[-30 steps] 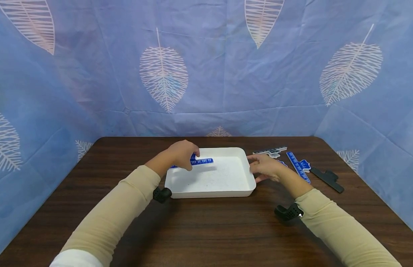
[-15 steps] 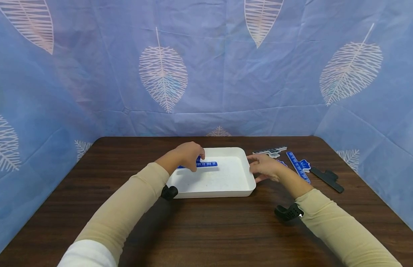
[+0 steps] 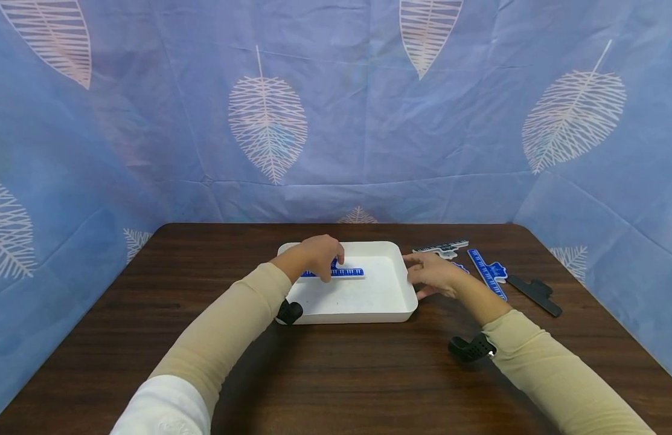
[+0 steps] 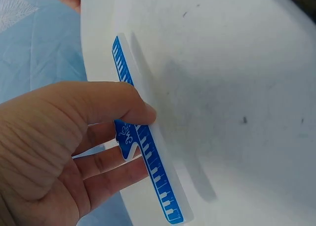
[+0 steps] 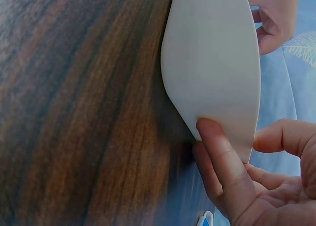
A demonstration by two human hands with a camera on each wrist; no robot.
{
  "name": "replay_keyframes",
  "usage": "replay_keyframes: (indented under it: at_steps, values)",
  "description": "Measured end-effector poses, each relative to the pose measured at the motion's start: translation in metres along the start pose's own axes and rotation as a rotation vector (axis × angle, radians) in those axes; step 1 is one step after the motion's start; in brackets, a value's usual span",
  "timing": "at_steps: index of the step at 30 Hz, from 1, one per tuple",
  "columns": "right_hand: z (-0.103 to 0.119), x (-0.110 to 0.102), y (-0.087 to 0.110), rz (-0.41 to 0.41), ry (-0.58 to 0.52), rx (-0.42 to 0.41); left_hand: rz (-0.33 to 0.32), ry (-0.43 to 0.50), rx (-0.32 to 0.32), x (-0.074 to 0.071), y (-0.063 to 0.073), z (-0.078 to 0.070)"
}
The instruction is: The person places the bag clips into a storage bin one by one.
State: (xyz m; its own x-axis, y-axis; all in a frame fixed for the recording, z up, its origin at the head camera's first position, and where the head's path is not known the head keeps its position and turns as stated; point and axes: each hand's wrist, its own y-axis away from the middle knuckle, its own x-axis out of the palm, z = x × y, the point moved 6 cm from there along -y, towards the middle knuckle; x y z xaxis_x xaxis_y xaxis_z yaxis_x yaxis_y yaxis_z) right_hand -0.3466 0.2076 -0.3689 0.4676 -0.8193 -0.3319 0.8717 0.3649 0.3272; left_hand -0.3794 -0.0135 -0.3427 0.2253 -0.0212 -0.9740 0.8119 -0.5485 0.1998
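Observation:
My left hand (image 3: 320, 254) holds a long blue clip (image 4: 155, 176) printed with piano keys, the thumb on its bar and the fingers behind its handle. This clip hangs over the shallow white tray (image 3: 363, 316), and its shadow falls on the tray floor. At the tray's right end, my right hand (image 3: 432, 272) grips the wall, with fingertips against the outside and at the rim. In the right wrist view, fingers (image 5: 222, 152) press the tray's outer wall (image 5: 212, 63).
Right of the tray lie a black-and-white piano-key clip (image 3: 441, 248), a blue piano-key clip (image 3: 488, 275) and a black clip (image 3: 534, 294). Another blue piece (image 3: 460, 266) is mostly hidden by my right hand. They rest on the dark wooden table (image 3: 368, 374).
My left hand has moved right and slightly nearer over the tray, carrying the blue clip, which now lies more level. My right hand has stayed at the tray's right end.

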Motion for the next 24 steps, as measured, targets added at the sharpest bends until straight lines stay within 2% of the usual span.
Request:
replay_keyframes:
  at_steps: [7, 24]
  values:
    - [0.0008, 0.0006, 0.0007, 0.001, -0.003, -0.002, 0.025, -0.022, 0.023, 0.0095, -0.0047, -0.0037]
    - [0.0045, 0.0034, 0.0007, 0.011, 0.008, -0.004, 0.085, -0.035, -0.001, 0.0073, -0.0037, -0.0049]
